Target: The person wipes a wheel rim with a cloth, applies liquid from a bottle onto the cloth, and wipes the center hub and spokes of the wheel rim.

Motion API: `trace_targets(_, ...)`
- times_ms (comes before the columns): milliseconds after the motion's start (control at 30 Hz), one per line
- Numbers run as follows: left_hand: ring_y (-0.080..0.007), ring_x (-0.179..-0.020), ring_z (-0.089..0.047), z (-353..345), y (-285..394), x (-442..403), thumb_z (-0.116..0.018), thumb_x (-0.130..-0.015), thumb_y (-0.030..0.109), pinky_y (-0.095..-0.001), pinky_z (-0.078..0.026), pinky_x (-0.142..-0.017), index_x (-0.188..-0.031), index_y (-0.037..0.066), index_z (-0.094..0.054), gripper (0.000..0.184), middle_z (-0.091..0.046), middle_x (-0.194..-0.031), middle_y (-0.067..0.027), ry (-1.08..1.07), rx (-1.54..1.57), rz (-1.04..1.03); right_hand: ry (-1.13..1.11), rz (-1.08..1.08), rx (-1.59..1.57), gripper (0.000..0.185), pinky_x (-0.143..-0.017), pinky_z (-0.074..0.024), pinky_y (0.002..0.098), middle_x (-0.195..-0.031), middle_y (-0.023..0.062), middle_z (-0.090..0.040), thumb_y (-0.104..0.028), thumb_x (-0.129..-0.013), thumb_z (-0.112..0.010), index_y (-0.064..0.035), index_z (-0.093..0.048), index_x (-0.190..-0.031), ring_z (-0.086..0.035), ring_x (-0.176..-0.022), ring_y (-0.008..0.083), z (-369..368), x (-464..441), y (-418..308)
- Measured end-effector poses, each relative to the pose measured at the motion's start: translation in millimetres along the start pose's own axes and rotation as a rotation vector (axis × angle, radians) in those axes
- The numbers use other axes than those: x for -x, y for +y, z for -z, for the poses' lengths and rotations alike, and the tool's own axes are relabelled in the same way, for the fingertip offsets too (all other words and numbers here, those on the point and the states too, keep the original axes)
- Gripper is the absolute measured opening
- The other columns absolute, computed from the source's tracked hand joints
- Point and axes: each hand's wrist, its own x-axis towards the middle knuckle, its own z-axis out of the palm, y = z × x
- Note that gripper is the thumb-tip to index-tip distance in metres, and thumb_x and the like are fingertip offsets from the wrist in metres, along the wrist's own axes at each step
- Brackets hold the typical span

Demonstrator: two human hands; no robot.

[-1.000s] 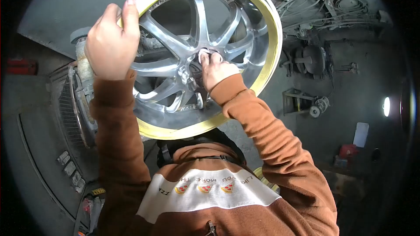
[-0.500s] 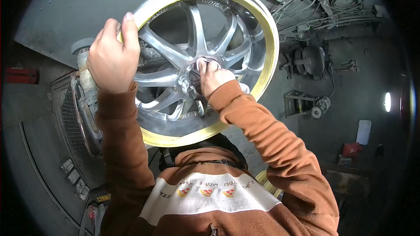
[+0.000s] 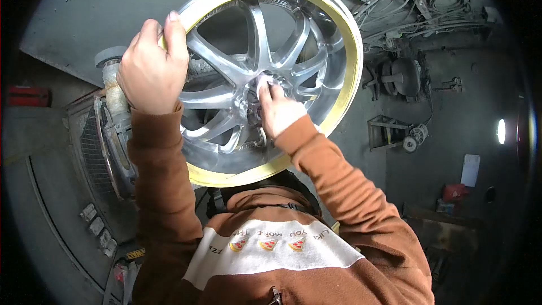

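the spoked metal wheel (image 3: 258, 31) is in front of the person's waist, its open face turned up towards the camera and a yellow band (image 3: 352, 70) running round its rim. the left hand (image 3: 152, 70) is at the upper left edge of the wheel, closed over the rim, with the thumb up along the edge and the fingers curled round it; how far the fingertips reach behind the rim cannot be told. the right hand (image 3: 282, 114) is at the middle of the wheel, nearly closed, its fingers bunched on a small white pad (image 3: 262, 82) that touches the hub (image 3: 252, 97). the thumb of that hand is hard to make out

the brown sleeves (image 3: 164, 175) come up from below the wheel, the left one running beside its left edge, the right one crossing over its lower right rim. the brown top (image 3: 231, 292) with a white printed panel (image 3: 276, 257) is just below the wheel. a pale, rough metal post (image 3: 114, 87) is just left of the wheel, and a mesh grille (image 3: 94, 149) is farther left and lower. tangled cables (image 3: 437, 8) are above and right of the wheel; a small motor (image 3: 416, 136) is to its right, and a lit lamp (image 3: 501, 131) is well apart, farther right. a red box (image 3: 454, 193) is low to the right of the wheel, near a pale rectangular panel (image 3: 470, 170)
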Motion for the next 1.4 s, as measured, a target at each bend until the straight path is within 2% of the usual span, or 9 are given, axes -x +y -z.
trace_targets(267, -0.0430, -0.066, -0.056, -2.3, -3.3, -0.4, -0.049, -0.091, 0.039, -0.0461, -0.045, -0.058, -0.074, 0.004, -0.057, 0.040, -0.060, -0.070, -0.0208, -0.021, 0.012, -0.011, -0.057, -0.234, -0.178, 0.039, -0.077, -0.0516, 0.0364, -0.108, 0.0230, -0.058, -0.012, -0.088, -0.035, 0.0017, -0.044, -0.124, -0.063, -0.086, 0.0333, -15.3, -26.6, -11.8)
trace_targets(367, -0.0427, -0.071, -0.058, -1.5, 3.5, -0.8, -0.048, -0.091, 0.041, -0.0470, -0.045, -0.062, -0.076, 0.005, -0.058, 0.040, -0.062, -0.073, -0.0202, -0.060, -0.042, 0.048, -0.153, -0.486, -1.612, 0.045, -0.081, -0.0499, 0.0387, -0.100, 0.0231, -0.062, -0.008, -0.085, -0.035, 0.0034, -0.042, -0.129, -0.063, -0.090, 0.0342, -8.6, -31.2, -2.0)
trace_targets(500, -0.0388, -0.064, -0.060, -4.0, 2.5, 0.0, -0.053, -0.088, 0.036, -0.0451, -0.047, -0.056, -0.069, 0.005, -0.056, 0.037, -0.062, -0.068, -0.0167, 0.050, -0.086, -0.020, -0.146, -0.126, 0.028, 0.027, -0.072, -0.0515, 0.0405, -0.093, 0.0215, -0.063, -0.016, -0.091, -0.041, 0.0029, -0.053, -0.106, -0.064, -0.087, 0.0337, -2.5, -22.7, -8.7)
trace_targets(667, -0.0381, -0.065, -0.060, 0.2, 3.8, -0.7, -0.054, -0.088, 0.036, -0.0451, -0.046, -0.057, -0.070, 0.004, -0.057, 0.037, -0.062, -0.071, -0.0178, -0.020, 0.001, 0.038, -0.093, 0.095, 0.282, 0.040, -0.065, -0.0524, 0.0415, -0.095, 0.0217, -0.060, -0.016, -0.090, -0.040, 0.0014, -0.040, -0.126, -0.065, -0.075, 0.0334, 1.0, -25.5, 15.4)
trace_targets(767, -0.0388, -0.069, -0.061, -0.7, 2.3, 1.2, -0.051, -0.088, 0.039, -0.0469, -0.047, -0.062, -0.073, 0.005, -0.059, 0.039, -0.064, -0.073, -0.0175, -0.025, -0.055, 0.045, -0.001, -0.010, -0.108, 0.042, -0.068, -0.0513, 0.0441, -0.102, 0.0225, -0.060, -0.012, -0.087, -0.043, 0.0043, -0.041, -0.126, -0.064, -0.082, 0.0354, -18.6, -21.0, 6.6)
trace_targets(900, -0.0429, -0.083, -0.059, 1.4, 1.7, -1.4, -0.042, -0.090, 0.048, -0.0494, -0.045, -0.072, -0.084, 0.008, -0.061, 0.044, -0.064, -0.084, -0.0196, -0.112, -0.107, 0.103, 0.048, -0.415, -2.181, 0.028, -0.074, -0.0495, 0.0295, -0.089, 0.0065, -0.060, -0.005, -0.083, -0.039, 0.0031, -0.055, -0.105, -0.059, -0.078, 0.0192, -37.9, -20.3, -7.5)
trace_targets(1000, -0.0426, -0.084, -0.059, 2.6, 3.2, 0.1, -0.041, -0.089, 0.050, -0.0491, -0.046, -0.072, -0.084, 0.008, -0.061, 0.047, -0.064, -0.085, -0.0197, -0.141, -0.064, 0.128, 0.086, -0.480, -1.688, 0.029, -0.074, -0.0510, 0.0335, -0.090, 0.0085, -0.061, -0.002, -0.081, -0.041, 0.0027, -0.053, -0.108, -0.061, -0.080, 0.0199, -41.7, 14.3, 5.9)
trace_targets(1067, -0.0420, -0.083, -0.060, 2.3, 4.3, -1.3, -0.041, -0.089, 0.051, -0.0489, -0.046, -0.071, -0.083, 0.007, -0.061, 0.049, -0.065, -0.084, -0.0196, -0.128, -0.124, 0.123, 0.260, -0.058, -0.445, 0.034, -0.063, -0.0525, 0.0390, -0.093, 0.0200, -0.061, -0.011, -0.081, -0.050, 0.0004, -0.053, -0.112, -0.062, -0.068, 0.0323, -38.1, 34.9, 21.8)
trace_targets(1400, -0.0391, -0.074, -0.063, 0.0, -2.9, -1.4, -0.047, -0.087, 0.047, -0.0477, -0.049, -0.066, -0.076, 0.005, -0.062, 0.046, -0.066, -0.078, -0.0169, -0.062, -0.070, 0.045, -0.020, -0.058, 0.209, 0.036, -0.065, -0.0534, 0.0379, -0.099, 0.0175, -0.060, -0.016, -0.088, -0.042, -0.0017, -0.045, -0.121, -0.065, -0.079, 0.0314, -4.7, -24.3, -0.1)
